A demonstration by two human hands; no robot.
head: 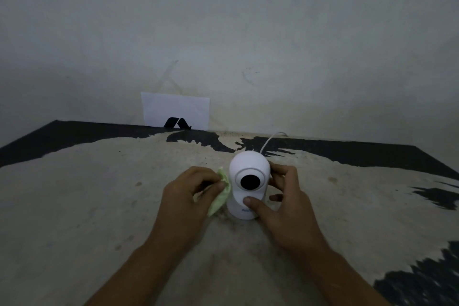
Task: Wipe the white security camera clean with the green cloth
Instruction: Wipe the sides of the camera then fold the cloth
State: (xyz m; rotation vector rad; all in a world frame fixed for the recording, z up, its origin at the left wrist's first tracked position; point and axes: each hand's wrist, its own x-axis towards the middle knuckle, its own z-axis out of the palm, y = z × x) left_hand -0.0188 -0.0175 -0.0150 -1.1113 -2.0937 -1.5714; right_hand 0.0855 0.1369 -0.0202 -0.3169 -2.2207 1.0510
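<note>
The white security camera [248, 166] stands upright on the table, its round black lens facing me. My left hand [188, 196] grips the crumpled green cloth [219, 199] and presses it against the camera's left side. My right hand [285, 204] wraps the camera's right side, fingers behind the head and thumb on the front of the base. A white cable [269, 140] runs from behind the camera toward the wall.
The table top [99, 194] is worn beige with black patches along the back and right edges. A white sheet with a black mark [175, 112] leans on the grey wall at the back.
</note>
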